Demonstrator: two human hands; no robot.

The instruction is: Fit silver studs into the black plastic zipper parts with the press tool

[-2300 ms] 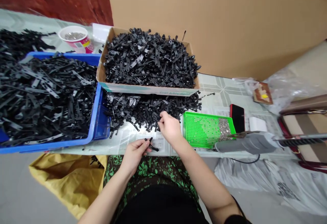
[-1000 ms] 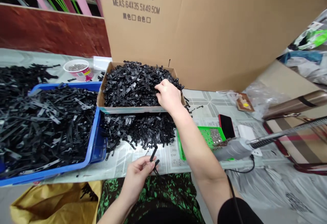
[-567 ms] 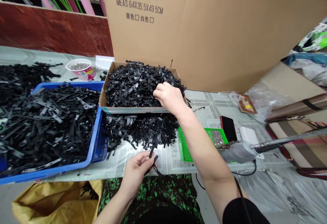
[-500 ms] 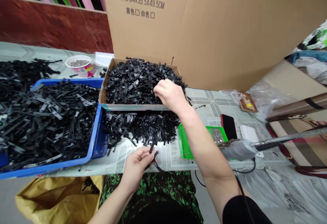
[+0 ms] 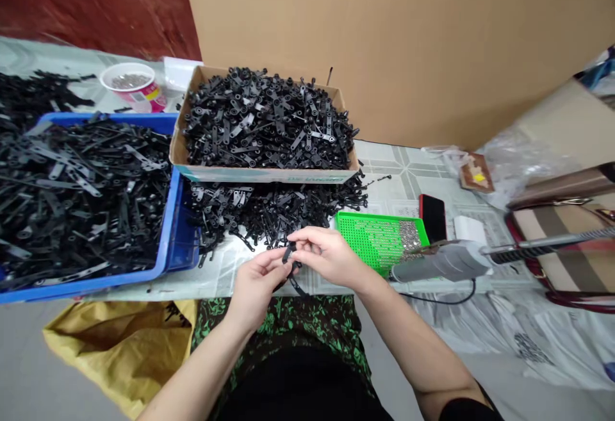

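pinching small black plastic pieces (image 5: 290, 261) between both sets of fingertips, i have my left hand (image 5: 257, 285) and right hand (image 5: 327, 255) brought together just in front of the loose heap of black parts (image 5: 269, 206) on the table. the left hand grips the pieces from below, the right closes on them from above, and the fingertips of the two hands nearly meet. how many pieces are in the grip i cannot tell.

taking that heap as my marker: directly behind it, touching its far edge, sits the cardboard box (image 5: 262, 171) piled with more black parts. to the heap's left is the blue bin (image 5: 179, 216) full of longer black strips. to its right lies the green tray (image 5: 372, 236) with small metal bits at one end, and a grey power tool (image 5: 439, 264) rests just beyond the tray's near corner. a red phone (image 5: 432, 216) stands behind the tray. far behind the heap, left, is a cup (image 5: 129, 81) of small metal bits.
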